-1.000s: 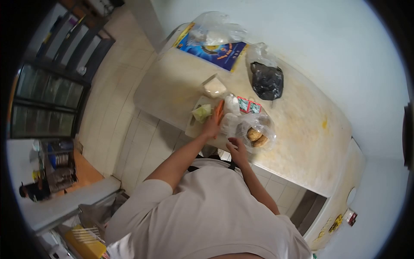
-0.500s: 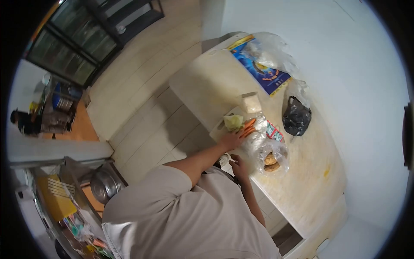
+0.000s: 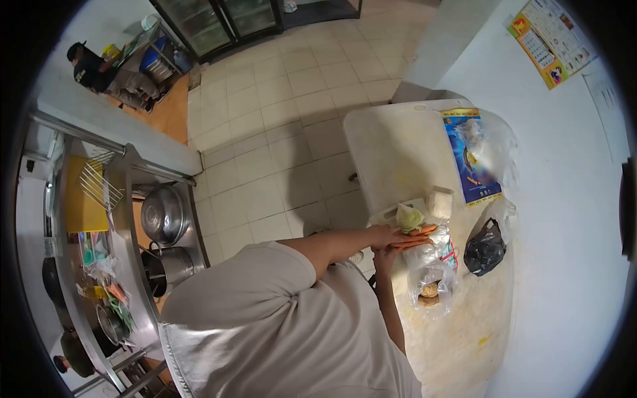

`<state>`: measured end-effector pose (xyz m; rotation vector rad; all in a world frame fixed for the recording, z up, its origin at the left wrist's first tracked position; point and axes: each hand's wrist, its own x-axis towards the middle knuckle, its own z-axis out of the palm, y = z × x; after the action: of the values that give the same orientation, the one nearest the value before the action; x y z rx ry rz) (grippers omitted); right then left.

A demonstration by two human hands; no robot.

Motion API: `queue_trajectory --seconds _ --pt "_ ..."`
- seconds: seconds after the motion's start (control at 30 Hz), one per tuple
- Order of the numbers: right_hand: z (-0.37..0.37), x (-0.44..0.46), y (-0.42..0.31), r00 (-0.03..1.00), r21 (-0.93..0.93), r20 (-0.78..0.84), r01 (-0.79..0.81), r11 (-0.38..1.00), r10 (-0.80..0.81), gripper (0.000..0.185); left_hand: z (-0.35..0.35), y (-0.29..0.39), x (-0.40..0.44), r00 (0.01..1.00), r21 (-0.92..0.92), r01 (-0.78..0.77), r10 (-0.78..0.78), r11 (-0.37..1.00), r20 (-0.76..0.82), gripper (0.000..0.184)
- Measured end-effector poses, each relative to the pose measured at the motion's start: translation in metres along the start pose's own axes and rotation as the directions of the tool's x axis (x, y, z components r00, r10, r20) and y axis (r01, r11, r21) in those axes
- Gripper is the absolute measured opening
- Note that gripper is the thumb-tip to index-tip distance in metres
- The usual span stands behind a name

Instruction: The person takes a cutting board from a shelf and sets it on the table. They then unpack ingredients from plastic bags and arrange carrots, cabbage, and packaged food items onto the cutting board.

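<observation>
At the table's near edge, my left hand (image 3: 387, 236) is closed round the ends of several orange carrots (image 3: 417, 240). Just below it is my right hand (image 3: 384, 257), close to the left one, its fingers too small and overlapped to make out. A pale green cabbage piece (image 3: 409, 217) lies on a white board (image 3: 381, 217) beyond my left hand. Beside it stands a pale block in clear wrapping (image 3: 439, 203). Clear plastic bags lie right of the carrots, next to a red-edged packet (image 3: 450, 255). Brown potato-like items (image 3: 429, 294) sit in a clear bag.
A black plastic bag (image 3: 485, 248) and a blue and yellow sheet (image 3: 470, 159) lie by the wall on the table (image 3: 458, 338). Metal shelving (image 3: 123, 192) with pots stands at left. Another person (image 3: 93, 69) is seated far off, upper left.
The view has swung, shifting the table rightward and showing more floor and shelving. My right hand has come in from the side, up close to my left hand, which stays at the carrots.
</observation>
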<state>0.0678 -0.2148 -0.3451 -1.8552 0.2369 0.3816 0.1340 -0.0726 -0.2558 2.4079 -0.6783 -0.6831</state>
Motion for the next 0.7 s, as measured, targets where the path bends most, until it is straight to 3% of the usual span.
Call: queue_trajectory --seconds 0.1,0.2,0.3,0.33,0.4,0.53,0.6,0.7 --pt "0.005 -0.011 -0.027 0.995 -0.039 -0.065 0.073 0.997 -0.076 0.057 -0.012 -0.004 -0.009 0.998 -0.146 0.055 -0.049 0.988 0.045 0.081" --pt "0.003 -0.015 -0.038 0.99 -0.128 -0.075 0.108 0.986 -0.118 0.057 -0.007 -0.008 -0.009 0.999 -0.109 0.04 -0.042 0.993 -0.015 0.078" --pt "0.007 -0.024 -0.042 0.982 -0.152 -0.134 0.11 0.982 -0.13 0.05 0.0 -0.008 -0.004 0.999 -0.249 0.038 -0.038 0.968 0.006 0.073" --pt "0.002 -0.025 -0.042 0.996 -0.06 -0.056 0.064 0.996 -0.068 0.055 0.003 -0.01 0.0 0.998 -0.293 0.043 -0.026 0.955 0.061 0.071" --pt "0.0 -0.028 -0.039 0.986 -0.171 -0.014 0.159 0.973 -0.163 0.054 0.014 -0.018 0.012 0.986 -0.382 0.056 0.009 0.923 0.165 0.068" --pt "-0.006 -0.025 -0.051 0.983 -0.135 0.084 0.176 0.975 -0.165 0.065 0.037 -0.027 0.031 0.985 -0.235 -0.17 0.173 0.957 -0.009 0.067" --pt "-0.006 -0.025 -0.057 0.99 -0.077 0.043 0.134 0.988 -0.131 0.066 0.044 -0.03 0.03 0.956 -0.216 -0.28 0.252 0.935 -0.148 0.066" --pt "-0.005 -0.028 -0.073 0.994 -0.132 0.007 0.107 0.985 -0.107 0.075 0.043 -0.031 0.032 0.948 -0.16 -0.305 0.284 0.939 -0.144 0.07"
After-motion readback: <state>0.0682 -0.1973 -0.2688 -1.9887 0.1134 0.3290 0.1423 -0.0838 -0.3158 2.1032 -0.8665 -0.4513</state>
